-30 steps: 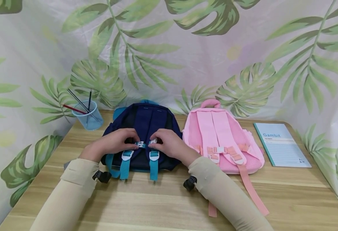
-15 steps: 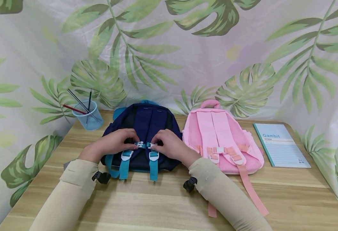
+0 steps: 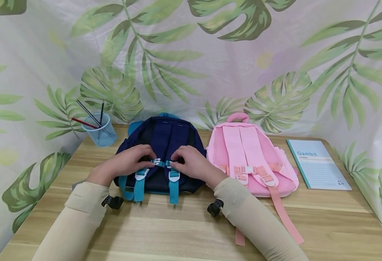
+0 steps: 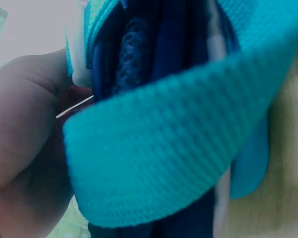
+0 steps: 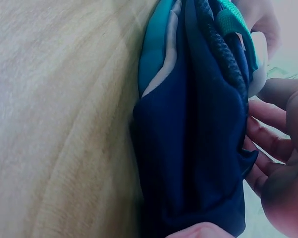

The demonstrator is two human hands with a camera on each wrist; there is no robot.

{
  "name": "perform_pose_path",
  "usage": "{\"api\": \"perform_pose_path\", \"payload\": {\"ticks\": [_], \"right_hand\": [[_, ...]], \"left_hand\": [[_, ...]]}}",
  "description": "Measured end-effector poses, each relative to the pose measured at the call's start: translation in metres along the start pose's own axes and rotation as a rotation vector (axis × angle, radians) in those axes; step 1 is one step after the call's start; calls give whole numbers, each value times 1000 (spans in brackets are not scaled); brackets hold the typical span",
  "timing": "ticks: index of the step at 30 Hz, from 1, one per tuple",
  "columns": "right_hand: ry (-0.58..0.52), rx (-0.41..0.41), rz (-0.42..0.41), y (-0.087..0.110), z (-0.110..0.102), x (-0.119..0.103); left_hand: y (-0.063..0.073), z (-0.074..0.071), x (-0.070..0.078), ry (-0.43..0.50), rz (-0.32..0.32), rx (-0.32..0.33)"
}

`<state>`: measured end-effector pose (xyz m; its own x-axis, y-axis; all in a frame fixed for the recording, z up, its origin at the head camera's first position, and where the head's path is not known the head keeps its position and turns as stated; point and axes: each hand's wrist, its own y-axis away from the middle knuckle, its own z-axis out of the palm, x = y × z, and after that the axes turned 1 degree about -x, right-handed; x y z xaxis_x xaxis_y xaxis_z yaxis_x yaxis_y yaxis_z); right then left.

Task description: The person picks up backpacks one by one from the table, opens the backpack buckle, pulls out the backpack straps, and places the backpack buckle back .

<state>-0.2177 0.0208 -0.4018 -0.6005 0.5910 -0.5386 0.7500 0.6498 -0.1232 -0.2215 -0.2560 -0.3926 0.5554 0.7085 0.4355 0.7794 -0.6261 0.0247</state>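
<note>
A navy backpack (image 3: 169,134) with teal straps lies with its shoulder straps facing up. My left hand (image 3: 129,159) pinches a white pronged buckle half (image 3: 156,161) on a short teal strap. Across from it, my right hand (image 3: 191,161) pinches the other buckle half (image 3: 168,164), mostly covered by the fingers. Between them the two halves stand apart. A loop of teal webbing (image 4: 164,148) fills the left wrist view, in front of the pack's side. In the right wrist view the fingers (image 5: 270,136) lie against the navy fabric.
A pink backpack (image 3: 239,141) lies right beside the navy one, its peach strap (image 3: 283,217) trailing forward. Further right is a notebook (image 3: 319,165). At the back left stands a blue mesh cup (image 3: 104,136) with several pencils. A patterned curtain (image 3: 230,65) hangs behind the wooden table (image 3: 164,232).
My left hand has drawn slightly left with its pronged half. The right hand's buckle half has been turned lower and is now more covered by the fingers.
</note>
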Motion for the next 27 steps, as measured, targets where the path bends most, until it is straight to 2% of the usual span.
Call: {"api": "perform_pose_path", "payload": {"ticks": [7,16,27], "right_hand": [[-8,11,-8,-3,2,-2],[-3,1,-50,-12,0,-4],[3,-35,27,-19,7,-10]], "left_hand": [[4,0,0,-4,4,29],[6,-7,2,-12,47,74],[10,-17,9,6,56,101]]}}
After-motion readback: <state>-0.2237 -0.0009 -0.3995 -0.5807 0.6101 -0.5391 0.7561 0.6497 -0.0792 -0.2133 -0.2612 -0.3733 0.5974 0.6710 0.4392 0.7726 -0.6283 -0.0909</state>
